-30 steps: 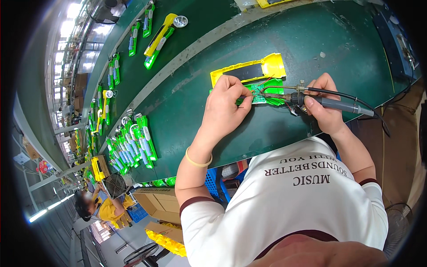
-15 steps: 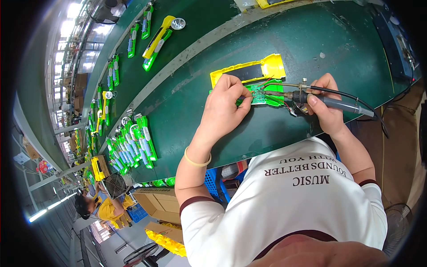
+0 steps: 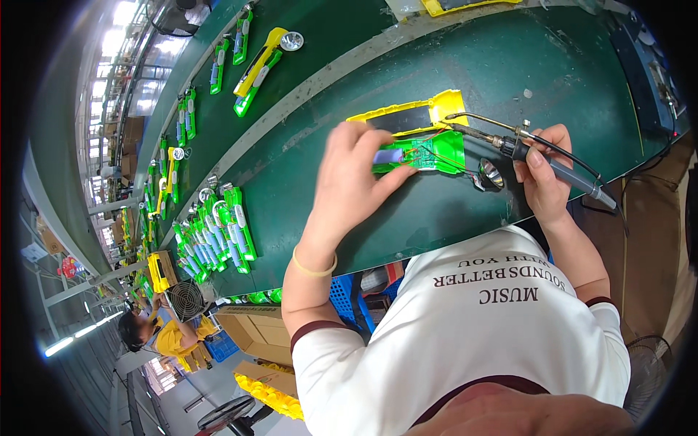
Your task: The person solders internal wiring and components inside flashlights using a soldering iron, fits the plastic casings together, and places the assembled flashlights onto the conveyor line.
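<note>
My right hand [image 3: 545, 178] grips the grey handle of a soldering iron [image 3: 560, 173]. The iron's tip and the thin metal tube above it point left, over the edge between the two housing halves. My left hand [image 3: 352, 171], slightly blurred, arches over the left part of the green housing half [image 3: 452, 154], thumb and fingers apart. Inside that half lie a green circuit board [image 3: 424, 155] with thin wires and a blue cylindrical battery [image 3: 387, 156]. Behind it rests the yellow housing half [image 3: 447, 109] with a dark panel. A round reflector lamp [image 3: 490, 174] sits at its right end, beside the wires.
Many green housings with batteries [image 3: 218, 236] stand grouped at the left of the green bench [image 3: 305, 211]. More flashlights [image 3: 254, 69] lie beyond a grey strip. A dark box-shaped device [image 3: 643, 73] is far right. A co-worker in yellow [image 3: 174, 338] and cardboard boxes [image 3: 254, 330] are lower left.
The iron has lifted off the circuit board and moved up and right with my right hand. My left fingers have spread from their pinch at the board and shifted left, uncovering the battery.
</note>
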Action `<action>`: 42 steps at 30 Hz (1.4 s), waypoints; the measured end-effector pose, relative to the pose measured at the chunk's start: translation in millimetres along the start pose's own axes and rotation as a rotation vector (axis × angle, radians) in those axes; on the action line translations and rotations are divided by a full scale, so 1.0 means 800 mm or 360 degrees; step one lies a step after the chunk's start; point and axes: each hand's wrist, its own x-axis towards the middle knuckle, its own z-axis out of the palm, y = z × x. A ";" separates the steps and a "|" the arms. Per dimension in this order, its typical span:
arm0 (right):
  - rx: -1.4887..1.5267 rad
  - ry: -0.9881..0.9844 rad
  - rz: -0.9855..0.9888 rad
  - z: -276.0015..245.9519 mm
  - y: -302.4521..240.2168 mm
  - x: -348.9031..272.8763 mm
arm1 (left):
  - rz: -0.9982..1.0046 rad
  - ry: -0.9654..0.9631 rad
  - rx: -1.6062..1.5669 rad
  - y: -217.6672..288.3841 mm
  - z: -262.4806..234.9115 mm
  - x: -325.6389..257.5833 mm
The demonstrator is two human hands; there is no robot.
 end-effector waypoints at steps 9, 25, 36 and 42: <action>-0.0149 -0.0379 0.0066 -0.003 0.003 -0.008 | -0.0485 -0.0149 -0.0626 0.009 -0.004 -0.023; -0.0247 -0.0259 0.0171 -0.003 0.000 -0.007 | 0.0352 -0.0065 -0.0115 -0.010 0.022 -0.010; -0.0613 -0.0358 0.0119 -0.001 0.002 -0.004 | 0.0334 -0.0221 -0.0013 -0.004 0.016 -0.003; -0.0248 -0.0166 0.0030 -0.002 0.002 -0.005 | 0.0370 -0.0194 -0.0027 -0.003 0.016 -0.002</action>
